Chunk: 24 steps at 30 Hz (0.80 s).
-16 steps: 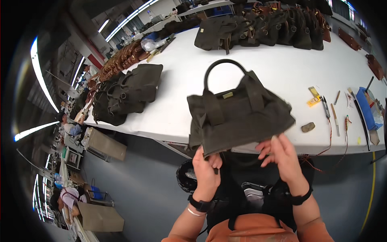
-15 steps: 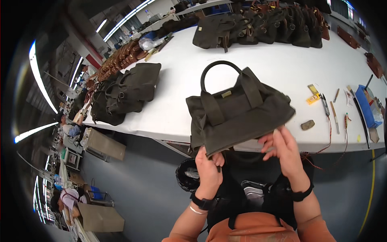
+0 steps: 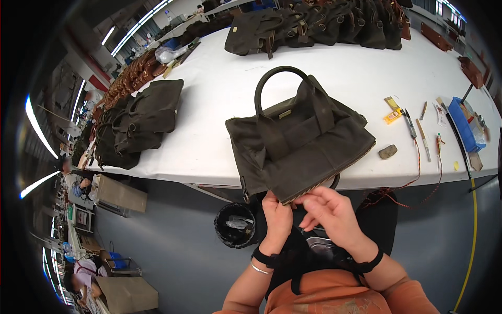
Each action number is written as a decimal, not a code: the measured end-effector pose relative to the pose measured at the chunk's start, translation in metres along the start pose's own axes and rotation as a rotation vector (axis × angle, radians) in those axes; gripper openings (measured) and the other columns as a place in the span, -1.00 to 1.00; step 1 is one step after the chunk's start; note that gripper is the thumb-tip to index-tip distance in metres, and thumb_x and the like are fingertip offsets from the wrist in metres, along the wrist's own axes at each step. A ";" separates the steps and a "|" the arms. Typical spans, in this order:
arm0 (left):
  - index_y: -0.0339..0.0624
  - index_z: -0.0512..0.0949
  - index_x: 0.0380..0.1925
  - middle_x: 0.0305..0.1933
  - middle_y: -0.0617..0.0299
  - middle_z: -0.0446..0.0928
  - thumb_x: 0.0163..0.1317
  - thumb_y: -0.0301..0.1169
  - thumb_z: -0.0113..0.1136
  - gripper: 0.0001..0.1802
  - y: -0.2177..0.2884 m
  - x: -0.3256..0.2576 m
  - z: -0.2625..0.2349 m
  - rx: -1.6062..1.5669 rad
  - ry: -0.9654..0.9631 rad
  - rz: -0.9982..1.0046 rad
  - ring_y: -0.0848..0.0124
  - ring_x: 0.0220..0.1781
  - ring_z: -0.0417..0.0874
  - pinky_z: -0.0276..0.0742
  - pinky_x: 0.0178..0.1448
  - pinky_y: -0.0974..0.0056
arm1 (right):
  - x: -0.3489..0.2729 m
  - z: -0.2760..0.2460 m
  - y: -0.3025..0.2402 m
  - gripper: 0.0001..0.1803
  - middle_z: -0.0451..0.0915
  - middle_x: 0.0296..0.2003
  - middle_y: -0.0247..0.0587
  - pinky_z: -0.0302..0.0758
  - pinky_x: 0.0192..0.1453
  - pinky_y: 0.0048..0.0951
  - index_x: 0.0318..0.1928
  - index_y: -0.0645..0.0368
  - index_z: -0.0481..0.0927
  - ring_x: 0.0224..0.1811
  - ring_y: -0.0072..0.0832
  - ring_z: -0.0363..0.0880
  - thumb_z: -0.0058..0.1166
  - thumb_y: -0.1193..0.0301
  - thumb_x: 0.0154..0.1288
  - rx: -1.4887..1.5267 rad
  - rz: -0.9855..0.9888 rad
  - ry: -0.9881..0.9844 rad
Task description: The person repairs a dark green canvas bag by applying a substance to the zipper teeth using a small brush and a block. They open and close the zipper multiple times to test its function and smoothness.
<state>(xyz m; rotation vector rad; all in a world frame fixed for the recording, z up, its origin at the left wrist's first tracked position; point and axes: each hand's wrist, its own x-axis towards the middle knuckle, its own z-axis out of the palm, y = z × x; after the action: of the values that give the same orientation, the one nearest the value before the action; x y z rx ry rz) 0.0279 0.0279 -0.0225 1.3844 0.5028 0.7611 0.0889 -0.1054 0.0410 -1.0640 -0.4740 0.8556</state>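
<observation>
A dark olive canvas handbag (image 3: 300,141) with a round handle lies on the white table (image 3: 219,104), its zipped edge hanging over the near table edge. My left hand (image 3: 276,220) grips the bag's lower corner at the zipper end. My right hand (image 3: 329,209) pinches the same zipper edge just to the right, fingers curled on it. Both wrists wear dark bands.
A stack of dark bags (image 3: 138,123) lies at the table's left, and a row of bags (image 3: 319,26) at the far edge. Small tools (image 3: 413,125), a grey stone (image 3: 388,152) and a blue tray (image 3: 468,123) sit at right. A black bin (image 3: 235,225) stands below the table.
The bag has been pulled nearer, its zipper edge now over the table edge. My right hand has moved left and closed on the zipper beside my left hand.
</observation>
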 end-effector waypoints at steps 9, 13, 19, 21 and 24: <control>-0.42 0.48 0.06 -0.01 0.06 0.58 0.44 -0.35 -0.16 -0.62 0.053 -0.021 -0.030 -0.277 0.017 -0.193 0.37 0.06 0.60 0.55 0.06 0.27 | 0.003 -0.003 0.011 -0.81 0.62 -0.46 -0.28 0.56 -0.39 -0.65 -0.05 0.33 0.63 -0.48 -0.66 0.57 0.04 0.52 0.44 -0.193 -0.038 0.024; -0.35 0.54 -0.15 -0.33 0.20 0.62 0.49 -0.15 0.00 -0.59 0.062 -0.005 -0.014 -0.014 -0.014 -0.209 0.51 -0.38 0.61 0.50 -0.32 0.42 | 0.006 -0.004 0.004 -0.84 0.60 -0.48 -0.28 0.54 -0.39 -0.66 -0.10 0.35 0.60 -0.47 -0.67 0.56 0.01 0.53 0.45 -0.205 -0.096 0.038; -0.33 0.53 -0.43 -0.56 0.23 0.55 0.42 -0.12 0.15 -0.55 0.044 0.021 0.023 0.268 -0.106 -0.088 0.59 -0.58 0.49 0.39 -0.49 0.45 | 0.030 -0.036 -0.007 -0.84 0.58 -0.50 -0.31 0.43 -0.46 -0.69 -0.12 0.33 0.59 -0.52 -0.71 0.49 0.03 0.49 0.44 -0.102 -0.234 0.206; -0.32 0.53 -0.42 -0.58 0.27 0.54 0.41 -0.14 0.17 -0.59 0.032 0.026 0.024 0.340 -0.069 -0.028 0.60 -0.58 0.51 0.38 -0.51 0.45 | 0.023 -0.032 -0.007 -0.85 0.58 -0.50 -0.32 0.43 -0.45 -0.69 -0.12 0.33 0.59 -0.52 -0.72 0.49 0.02 0.50 0.44 -0.138 -0.228 0.208; -0.34 0.56 -0.36 -0.49 0.29 0.58 0.41 -0.26 0.19 -0.69 0.034 0.026 0.015 0.356 -0.114 -0.078 0.62 -0.48 0.57 0.44 -0.46 0.46 | 0.007 -0.029 -0.007 -0.86 0.58 -0.49 -0.34 0.44 -0.44 -0.70 -0.11 0.32 0.60 -0.51 -0.73 0.49 0.01 0.53 0.44 -0.217 -0.218 0.210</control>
<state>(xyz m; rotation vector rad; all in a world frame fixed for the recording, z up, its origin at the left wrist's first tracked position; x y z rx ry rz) 0.0504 0.0372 0.0164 1.7166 0.6193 0.5412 0.1166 -0.1176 0.0346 -1.2606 -0.5027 0.5016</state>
